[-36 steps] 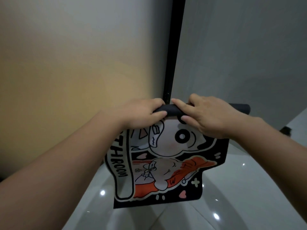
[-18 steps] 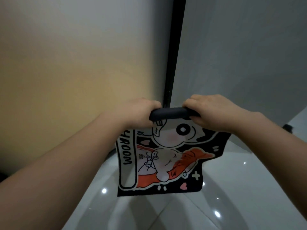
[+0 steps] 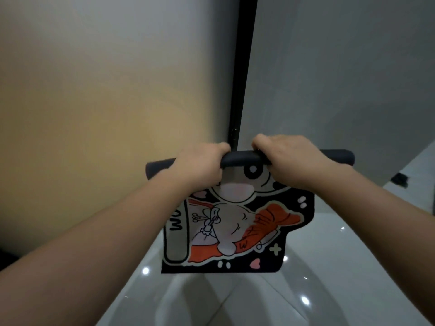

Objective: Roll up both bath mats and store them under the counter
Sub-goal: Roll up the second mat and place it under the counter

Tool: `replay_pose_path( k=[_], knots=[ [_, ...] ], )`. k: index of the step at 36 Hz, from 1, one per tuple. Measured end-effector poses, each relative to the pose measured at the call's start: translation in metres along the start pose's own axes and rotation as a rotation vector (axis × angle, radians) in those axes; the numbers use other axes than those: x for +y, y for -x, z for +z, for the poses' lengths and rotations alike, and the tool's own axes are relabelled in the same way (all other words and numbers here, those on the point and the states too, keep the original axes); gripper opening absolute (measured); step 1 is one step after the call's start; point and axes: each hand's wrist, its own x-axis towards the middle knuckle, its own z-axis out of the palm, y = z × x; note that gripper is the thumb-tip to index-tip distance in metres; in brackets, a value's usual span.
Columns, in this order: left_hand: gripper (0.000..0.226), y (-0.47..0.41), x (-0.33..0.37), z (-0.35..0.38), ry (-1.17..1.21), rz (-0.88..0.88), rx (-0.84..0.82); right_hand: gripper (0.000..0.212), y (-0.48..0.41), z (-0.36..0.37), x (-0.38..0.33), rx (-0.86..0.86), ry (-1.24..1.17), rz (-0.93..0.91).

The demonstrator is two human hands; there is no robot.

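I hold a black bath mat (image 3: 237, 229) in the air in front of me. It shows a white and orange cartoon figure and part of a word in a white band on the left. Its top part is wound into a dark roll (image 3: 242, 158) that runs level across the view. My left hand (image 3: 200, 168) grips the roll left of centre and my right hand (image 3: 289, 161) grips it right of centre, both with fingers curled over the top. The unrolled part hangs down freely. A second mat is not in view.
A pale wall (image 3: 106, 90) fills the left side and a grey panel (image 3: 341, 78) the right, with a black vertical frame (image 3: 242, 67) between them. Glossy white floor tiles (image 3: 235, 302) lie below. A small dark object (image 3: 400, 180) sits at the far right.
The roll has grown thicker and longer at both ends, and the hanging part of the mat is shorter. Both hands have shifted their grip on the roll.
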Motion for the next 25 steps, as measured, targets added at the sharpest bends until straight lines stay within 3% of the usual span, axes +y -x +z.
replay_pose_path(
  k=[4, 8, 11, 15, 18, 20, 25],
  knots=[
    [0.029, 0.005, 0.009, 0.015, -0.124, 0.181, 0.297, 0.032, -0.002, -0.007, 0.016, -0.395, -0.364, 0.196],
    [0.030, 0.006, 0.012, 0.021, -0.159, 0.237, 0.295, 0.030, 0.001, -0.003, 0.019, -0.549, -0.569, 0.237],
    [0.028, 0.002, 0.009, 0.019, -0.100, 0.197, 0.134, 0.017, 0.002, 0.006, 0.014, -0.421, -0.342, 0.208],
    [0.033, -0.007, 0.001, 0.008, 0.034, 0.112, -0.185, 0.012, 0.003, 0.020, -0.001, -0.073, 0.079, 0.036],
    [0.045, -0.007, -0.008, 0.007, 0.347, -0.016, -0.330, 0.014, 0.005, 0.022, -0.011, 0.114, 0.118, -0.051],
    [0.051, -0.005, -0.012, 0.010, 0.482, -0.069, -0.370, 0.016, 0.006, 0.021, -0.016, 0.144, 0.121, -0.077],
    [0.054, 0.001, -0.009, 0.029, 0.385, 0.005, -0.375, 0.012, 0.005, 0.024, -0.019, 0.113, 0.063, -0.048]
  ],
)
